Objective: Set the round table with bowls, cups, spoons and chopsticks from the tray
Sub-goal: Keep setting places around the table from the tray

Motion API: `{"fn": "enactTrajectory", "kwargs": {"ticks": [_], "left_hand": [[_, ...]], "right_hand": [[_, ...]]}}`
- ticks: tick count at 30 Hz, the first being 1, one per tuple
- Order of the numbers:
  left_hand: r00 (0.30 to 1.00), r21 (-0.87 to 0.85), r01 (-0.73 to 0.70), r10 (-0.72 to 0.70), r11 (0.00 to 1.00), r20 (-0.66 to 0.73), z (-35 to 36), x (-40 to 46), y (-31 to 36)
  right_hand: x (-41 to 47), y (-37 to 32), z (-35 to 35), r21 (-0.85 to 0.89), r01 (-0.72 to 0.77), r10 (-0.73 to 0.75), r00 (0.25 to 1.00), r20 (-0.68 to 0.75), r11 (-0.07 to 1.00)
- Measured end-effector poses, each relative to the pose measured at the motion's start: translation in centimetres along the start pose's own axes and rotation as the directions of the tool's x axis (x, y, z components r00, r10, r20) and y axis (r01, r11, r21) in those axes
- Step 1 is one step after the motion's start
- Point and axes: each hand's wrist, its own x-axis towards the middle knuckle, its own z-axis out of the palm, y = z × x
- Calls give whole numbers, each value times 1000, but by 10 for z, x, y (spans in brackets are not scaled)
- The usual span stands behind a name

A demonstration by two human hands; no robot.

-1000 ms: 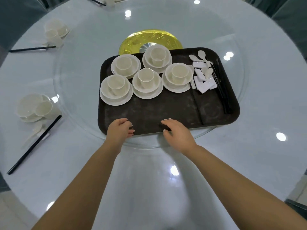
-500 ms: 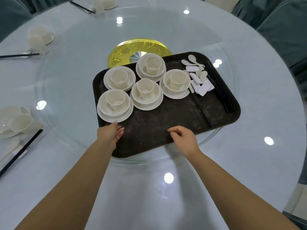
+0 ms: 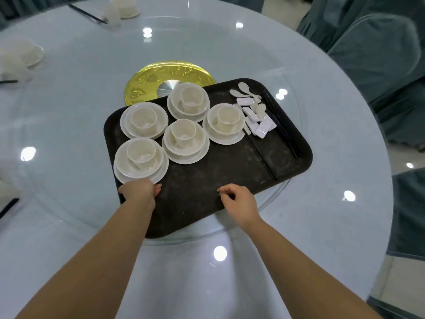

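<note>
Teal-covered chairs (image 3: pixel 377 54) ring a round table (image 3: pixel 322 226) whose glass turntable (image 3: pixel 69 157) carries a gold centre disc (image 3: pixel 147 81) and, partly over it, a dark brown tray (image 3: pixel 207 180). On the tray stand five white sets, each a cup in a bowl on a saucer; the nearest set (image 3: pixel 140 160) sits at the tray's near left corner. Black chopsticks (image 3: pixel 282 127) lie along the tray's right side, with white spoons (image 3: pixel 243 92) and small rectangular rests (heaped loosely) just beside them. Finished place settings (image 3: pixel 122 10) sit at the far rim. The left hand (image 3: pixel 139 189) touches the nearest saucer's edge, fingers hidden beneath, grip unclear. The right hand (image 3: pixel 239 199) hovers over the tray, fingers loosely curled, holding nothing.
</note>
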Motion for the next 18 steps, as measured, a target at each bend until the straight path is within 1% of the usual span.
{"fn": "enactTrajectory", "kwargs": {"ticks": [1,2,3,5,7,9,13,15,18], "left_hand": [[1000,45,11,-10,999,-21,-2,0,0],[999,38,30,-29,999,-26,-5,0,1],[999,34,10,-9,999,-34,-8,1,0],[998,84,-56,59,995,-35,-16,-1,-3],[988,194,-141,150,971,-30,-26,-3,-7],[982,241,-173,184,955,-28,-38,-10,-9],[981,289,-194,187,937,51,-70,-23,-15],[969,293,-248,228,923,100,-92,-30,-18],[939,320,-340,299,884,170,-120,-46,-24]], "right_hand": [[0,0,-1,-7,12,-12,1000,1,1000],[-1,0,-1,-14,21,-21,1000,4,1000],[-1,0,-1,-18,28,-28,1000,7,999],[-3,-1,0,-17,38,-38,999,7,999],[-5,-1,0,0,33,-33,999,3,999],[-7,0,1,4,23,-24,1000,11,1000],[-14,-5,4,-43,47,-45,997,58,998],[-20,-11,4,-27,56,-54,996,71,998],[-32,-20,6,12,40,-41,998,51,999]]}}
